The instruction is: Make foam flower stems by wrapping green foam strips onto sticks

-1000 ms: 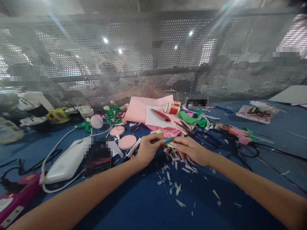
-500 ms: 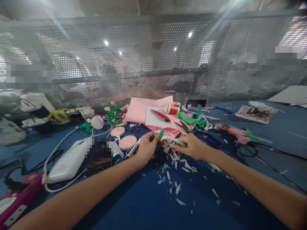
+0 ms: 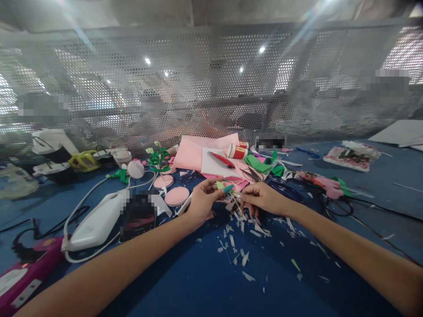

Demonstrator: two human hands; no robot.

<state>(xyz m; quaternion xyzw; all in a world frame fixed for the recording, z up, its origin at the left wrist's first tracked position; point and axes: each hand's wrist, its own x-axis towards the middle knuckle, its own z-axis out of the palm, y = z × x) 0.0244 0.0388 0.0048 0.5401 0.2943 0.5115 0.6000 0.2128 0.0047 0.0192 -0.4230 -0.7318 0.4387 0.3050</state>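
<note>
Pale green paper strip (image 3: 220,185) pinched at the fingertips of the left hand (image 3: 204,200)

No writing can be read with certainty. The nearest thing to a brand is on the front red-and-white roll (image 3: 237,151), which lies beyond the fingers: a yellow panel with dark marks on it, too small to make out. The rear red-and-white roll (image 3: 243,145) is partly hidden behind it. Far to the left of the fingers, the magenta power strip (image 3: 33,268) has a pale patch like a label, its print illegible, and the white power bank (image 3: 99,222), closer in, shows a faint grey marking.

The paper strip sits between the two hands. The left thumb and forefinger are closed on it, with its pale end just above the thumb. A teal tip (image 3: 228,188) shows at that thumb; whether it is a nail or a separate piece cannot be told. The right hand (image 3: 264,198) is just to the right, fingers bent, thumb and forefinger close together near the strip; whether they grip it cannot be told.

Below the fingertips are a thin wooden stick (image 3: 238,204) and loose paper scraps (image 3: 245,257), strewn nearer the wearer across the blue table (image 3: 198,290). A pink disc (image 3: 177,196) lies left of the left fingers. Just beyond the right fingers are scissors (image 3: 253,175), and farther beyond both hands a red tool (image 3: 222,159) rests on white paper (image 3: 209,167).
</note>
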